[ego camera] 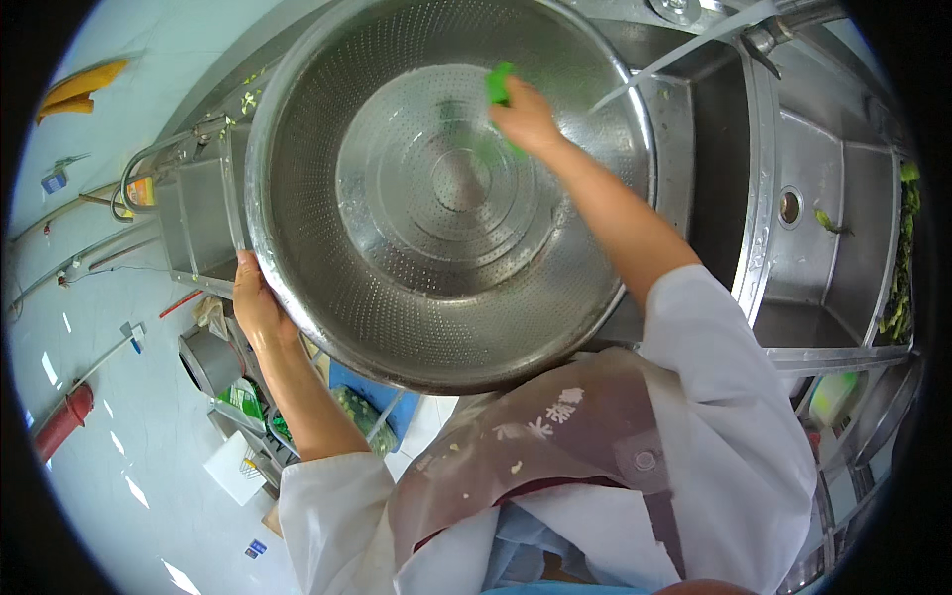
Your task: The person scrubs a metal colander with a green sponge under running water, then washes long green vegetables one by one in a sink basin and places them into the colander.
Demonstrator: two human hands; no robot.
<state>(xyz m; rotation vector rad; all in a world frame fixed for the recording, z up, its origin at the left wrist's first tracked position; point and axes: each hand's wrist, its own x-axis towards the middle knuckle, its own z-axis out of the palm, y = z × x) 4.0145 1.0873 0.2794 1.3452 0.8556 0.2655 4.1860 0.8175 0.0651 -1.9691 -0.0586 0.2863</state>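
Note:
A large perforated stainless steel basin (pixel 446 327) lies tilted over the sinks, its hollow inside facing me. My left hand (pixel 260 305) grips its rim at the lower left, thumb at the edge and fingers hidden behind. Inside the basin, my right hand (pixel 526 115) is closed on a bright green cloth or pad (pixel 500 83), blurred, near the upper right of the basin's round bottom. A thin stream of water (pixel 669 63) runs from a metal tap (pixel 766 37) at the upper right and meets the basin's right side.
A steel sink (pixel 807 260) with a drain and a scrap of green leaf is at the right, beyond a steel divider. Dark green leaves (pixel 904 260) fill the far right edge. Another sink (pixel 201 216) and a curved metal pipe (pixel 134 163) stand at the left.

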